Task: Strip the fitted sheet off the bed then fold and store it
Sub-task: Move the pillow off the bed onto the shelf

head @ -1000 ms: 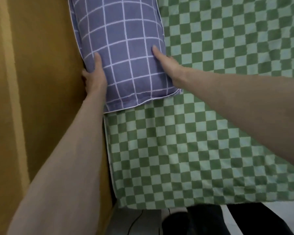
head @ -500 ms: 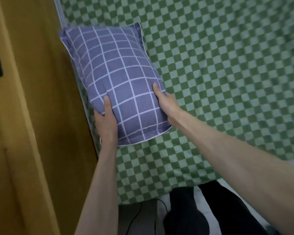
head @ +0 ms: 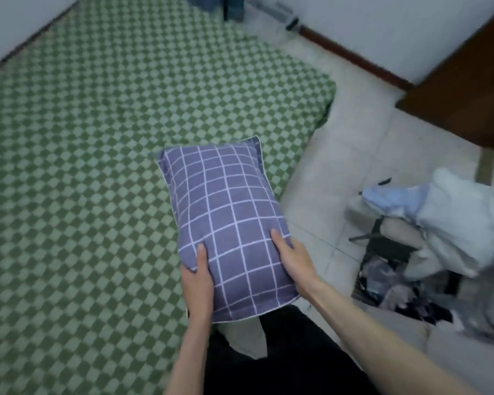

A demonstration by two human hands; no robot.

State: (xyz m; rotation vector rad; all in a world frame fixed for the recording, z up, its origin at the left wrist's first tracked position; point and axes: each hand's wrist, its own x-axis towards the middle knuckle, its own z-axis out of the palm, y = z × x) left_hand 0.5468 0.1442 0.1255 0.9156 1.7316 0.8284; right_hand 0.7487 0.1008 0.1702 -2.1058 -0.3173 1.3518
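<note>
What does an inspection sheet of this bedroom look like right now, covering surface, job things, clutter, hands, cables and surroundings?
Surface: bed, fully covered.
Job's things: green checkered fitted sheet on the mattress, not yet stripped.
Clutter: purple grid pillow held above the bed edge; heap of pale laundry on the right.
Hands: left hand and right hand each hold the pillow's near end.
Cables: nothing seen.
Surroundings: tiled floor, white wall, dark wooden door.

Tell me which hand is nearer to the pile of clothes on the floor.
Right. The right hand holds the pillow on the side facing the pile of clothes. The left hand holds the pillow's other side, over the bed, farther from the pile.
</note>
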